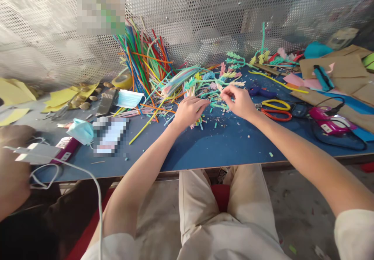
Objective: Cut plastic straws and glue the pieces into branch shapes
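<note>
We stretch both bare forearms forward, angled inward. Our left hand is back up, its thumb pointing toward our right hand, whose fingers are bent.

Co-worker's blurred arm cropped at nine o'clock, phone pixelated, right sleeve cropped at four, left hand with underside hidden

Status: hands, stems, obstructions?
Left hand closed around pale stem bundle. Right hand at pastel sprigs, grip unclear. Red-and-yellow-handled tool beside that hand. Clippings scattered nearby.
</note>
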`<state>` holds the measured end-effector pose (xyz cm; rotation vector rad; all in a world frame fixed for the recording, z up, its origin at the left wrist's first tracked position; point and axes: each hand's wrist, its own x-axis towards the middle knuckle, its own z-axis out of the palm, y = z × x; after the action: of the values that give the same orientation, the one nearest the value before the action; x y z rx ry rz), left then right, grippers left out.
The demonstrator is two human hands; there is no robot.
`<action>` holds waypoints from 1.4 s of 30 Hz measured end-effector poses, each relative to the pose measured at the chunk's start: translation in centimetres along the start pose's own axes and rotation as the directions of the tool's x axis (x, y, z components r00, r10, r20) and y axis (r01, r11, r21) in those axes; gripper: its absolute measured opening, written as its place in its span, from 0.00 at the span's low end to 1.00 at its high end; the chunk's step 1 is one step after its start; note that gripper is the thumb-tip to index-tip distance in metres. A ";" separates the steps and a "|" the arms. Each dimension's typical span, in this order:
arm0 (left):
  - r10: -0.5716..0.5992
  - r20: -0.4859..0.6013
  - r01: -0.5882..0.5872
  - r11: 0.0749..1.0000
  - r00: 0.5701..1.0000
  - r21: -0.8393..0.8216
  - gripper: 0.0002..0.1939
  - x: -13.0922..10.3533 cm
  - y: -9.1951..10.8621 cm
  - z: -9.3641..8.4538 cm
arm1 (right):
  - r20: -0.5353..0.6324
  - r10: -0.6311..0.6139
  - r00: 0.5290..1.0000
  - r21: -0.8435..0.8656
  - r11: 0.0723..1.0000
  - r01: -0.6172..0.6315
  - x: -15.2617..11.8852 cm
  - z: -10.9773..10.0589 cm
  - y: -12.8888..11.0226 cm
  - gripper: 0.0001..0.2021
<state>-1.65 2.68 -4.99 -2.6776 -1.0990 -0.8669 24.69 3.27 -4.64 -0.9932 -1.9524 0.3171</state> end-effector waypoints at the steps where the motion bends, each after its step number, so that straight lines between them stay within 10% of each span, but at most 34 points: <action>1: -0.010 -0.016 0.009 1.000 1.000 -0.014 0.18 0.0 0.0 0.1 | -0.055 0.039 0.998 -0.003 0.999 -0.039 0.2 -0.3 0.4 0.16; 12: -0.227 -0.090 0.210 0.963 0.970 -0.169 0.18 -0.1 0.0 0.1 | -0.085 0.175 0.981 -0.123 0.975 -0.185 0.7 -2.4 5.1 0.20; 16: -0.232 -0.119 0.207 0.959 0.965 -0.194 0.24 -0.1 0.0 0.0 | 0.029 0.032 0.999 -0.011 0.999 -0.032 0.6 -1.8 4.3 0.13; 22: -0.246 -0.118 0.217 0.952 0.962 -0.214 0.29 -0.1 -0.1 0.1 | 0.295 -0.150 0.944 0.226 0.971 0.083 0.0 -1.0 2.3 0.33; 27: -0.231 -0.155 0.190 0.952 0.961 -0.242 0.25 0.0 0.0 -0.1 | 0.227 -0.003 0.974 0.296 0.953 -0.066 -0.2 0.1 1.6 0.22; 33: -0.127 -0.454 0.068 0.987 0.882 -0.144 0.10 0.3 -0.1 -1.6 | 0.097 0.093 0.991 0.213 0.971 -0.112 0.0 -0.1 2.7 0.17; 42: -0.109 -0.422 0.030 0.982 0.900 -0.189 0.11 0.4 0.2 -1.4 | -0.135 0.160 0.978 0.181 0.974 -0.135 0.6 -0.1 5.5 0.23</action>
<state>-1.92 2.28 -3.54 -2.4004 -1.0520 -1.5460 27.43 7.24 -7.30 -1.0215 -1.6904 0.4734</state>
